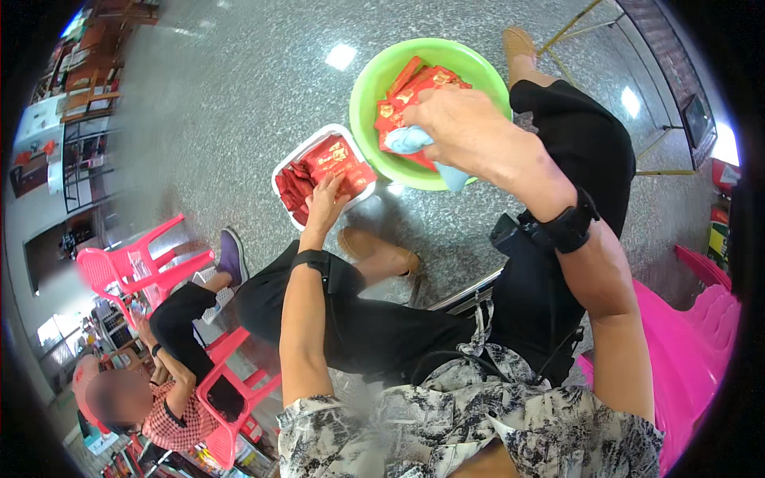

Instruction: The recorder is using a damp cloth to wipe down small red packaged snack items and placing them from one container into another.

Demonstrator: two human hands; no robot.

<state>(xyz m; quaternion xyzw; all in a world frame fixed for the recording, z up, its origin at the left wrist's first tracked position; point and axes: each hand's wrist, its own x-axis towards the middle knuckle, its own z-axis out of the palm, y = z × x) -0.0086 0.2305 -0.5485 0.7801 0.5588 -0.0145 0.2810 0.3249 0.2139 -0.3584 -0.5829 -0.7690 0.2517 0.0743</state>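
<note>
My left hand (325,205) reaches into a white rectangular tub (280,163), its fingers stretched out and touching the red packets (331,157) with gold print. My right hand (466,119) is over a round light-green basin (362,95) to the right of the tub. Its fingers are closed round a light-blue cloth (409,140), and a corner of the cloth hangs over the basin's near rim. Several more red packets (434,78) lie in the basin, some partly hidden under my right hand. Whether that hand also holds a packet is hidden.
The tub and basin stand side by side on a speckled grey floor (239,95), close to my feet. At lower left a person (171,406) sits by pink plastic chairs (131,263). A magenta chair (685,342) is on my right. A metal-legged stand (649,171) is at upper right.
</note>
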